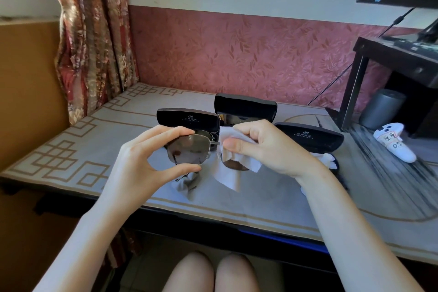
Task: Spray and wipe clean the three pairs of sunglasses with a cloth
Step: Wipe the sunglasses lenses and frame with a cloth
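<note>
I hold a pair of metal-framed sunglasses (187, 147) above the table. My left hand (147, 156) pinches its left lens by the rim, thumb below and fingers on top. My right hand (263, 147) grips a white cloth (234, 173) folded over the right lens, most of which the cloth hides. Three black glasses cases stand open behind: one at the left (187, 119), one in the middle (245, 106), one at the right (310, 136). Dark sunglasses show inside the middle case. No spray bottle can be made out for certain.
A grey cloth (187, 182) lies on the patterned table mat (71, 149) under the sunglasses. A white game controller (394, 142) and a grey cylinder (381, 108) sit at the right beside a dark stand (369, 59) with a monitor. A curtain hangs at the back left.
</note>
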